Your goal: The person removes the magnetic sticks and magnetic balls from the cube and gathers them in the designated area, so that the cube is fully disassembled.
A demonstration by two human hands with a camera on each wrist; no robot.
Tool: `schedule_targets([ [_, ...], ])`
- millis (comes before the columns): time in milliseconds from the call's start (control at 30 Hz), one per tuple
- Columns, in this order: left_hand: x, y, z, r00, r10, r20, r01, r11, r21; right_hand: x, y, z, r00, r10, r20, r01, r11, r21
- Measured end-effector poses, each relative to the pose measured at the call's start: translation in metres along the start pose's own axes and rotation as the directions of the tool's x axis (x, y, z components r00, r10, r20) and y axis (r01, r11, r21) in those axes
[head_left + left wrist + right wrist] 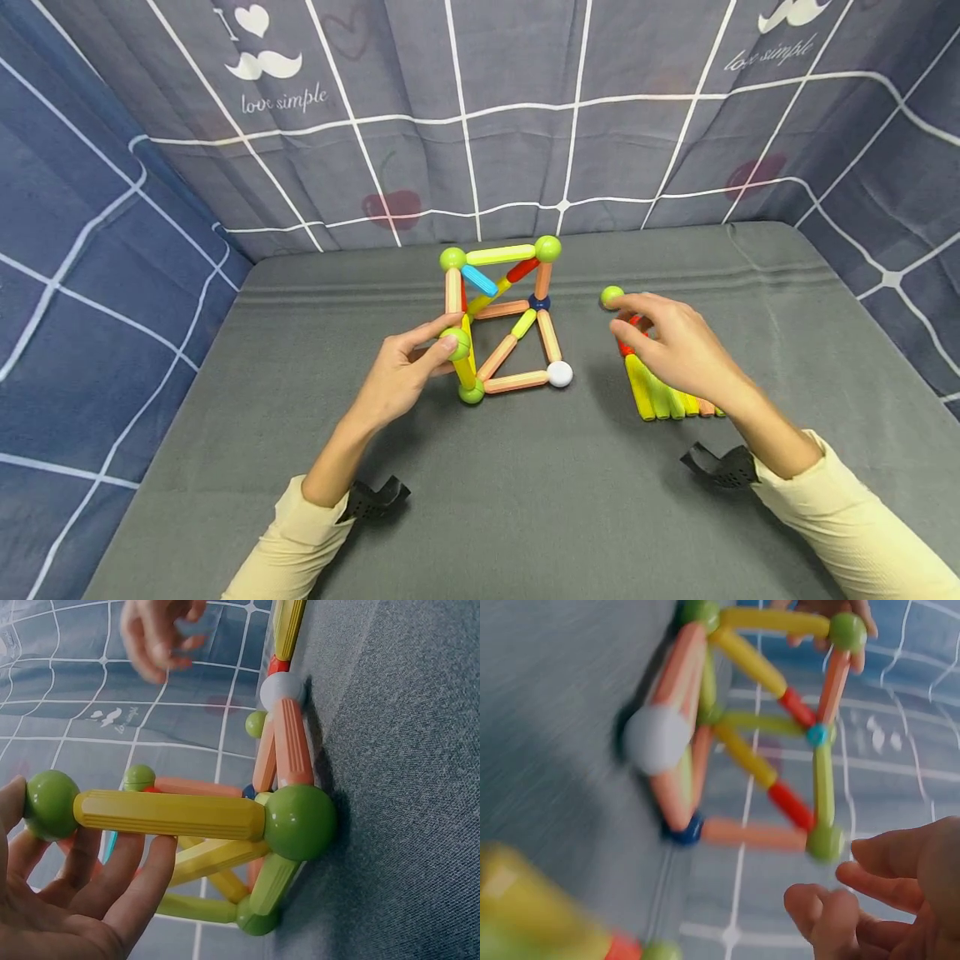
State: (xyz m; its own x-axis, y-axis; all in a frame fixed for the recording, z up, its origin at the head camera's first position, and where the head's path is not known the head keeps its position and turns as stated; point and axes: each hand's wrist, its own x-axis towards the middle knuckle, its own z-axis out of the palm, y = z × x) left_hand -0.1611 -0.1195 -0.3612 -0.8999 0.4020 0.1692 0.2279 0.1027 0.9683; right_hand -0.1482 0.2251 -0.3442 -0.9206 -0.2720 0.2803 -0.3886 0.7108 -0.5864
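A frame of magnetic rods and balls stands on the grey cloth. At its near left upper corner, my left hand [390, 379] pinches a green ball [454, 344] between thumb and fingers. A yellow rod [169, 814] joins that ball to a green ball [300, 822] at the base. The base also has a white ball [559, 374] and a dark blue ball [539, 302]. A short blue rod [480, 281] slants from the back left upper ball [453, 259]. My right hand [678, 342] hovers with loosely bent fingers over a row of rods, holding nothing visible.
Yellow, green and orange rods [640, 387] lie side by side at the right, with a red piece [626, 347] at their far end. A loose green ball [612, 297] sits just beyond them. A checked curtain [510, 158] hangs behind the grey surface.
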Motion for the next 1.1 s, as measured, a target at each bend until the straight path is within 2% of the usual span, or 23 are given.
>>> schedule_targets([
  [233,-0.001,0.001,0.002,1.000,-0.004,0.007,0.004,1.000,-0.002,0.041,-0.035,0.033,0.996,-0.082,0.022,0.078,0.983,0.167],
  [400,-0.002,0.001,0.002,1.000,0.014,0.007,-0.014,1.000,0.004,0.065,-0.059,0.053,0.997,-0.079,0.010,0.074,0.968,0.240],
  [600,-0.001,0.001,-0.001,1.000,0.016,0.004,-0.016,1.000,0.004,0.089,-0.077,0.070,0.994,-0.099,-0.047,0.106,0.977,0.186],
  [900,-0.002,0.002,0.000,1.000,0.014,0.003,-0.014,1.000,-0.001,0.105,-0.078,0.086,0.991,-0.105,-0.078,0.110,0.992,0.064],
  [1000,-0.001,0.001,0.001,1.000,0.016,0.006,-0.016,1.000,-0.009,0.106,-0.075,0.088,0.994,-0.082,-0.072,0.088,0.993,0.083],
  [1100,-0.001,-0.001,0.001,1.000,0.021,0.002,-0.021,1.000,-0.013,0.108,-0.072,0.090,0.998,-0.043,-0.049,0.050,0.988,0.149],
])
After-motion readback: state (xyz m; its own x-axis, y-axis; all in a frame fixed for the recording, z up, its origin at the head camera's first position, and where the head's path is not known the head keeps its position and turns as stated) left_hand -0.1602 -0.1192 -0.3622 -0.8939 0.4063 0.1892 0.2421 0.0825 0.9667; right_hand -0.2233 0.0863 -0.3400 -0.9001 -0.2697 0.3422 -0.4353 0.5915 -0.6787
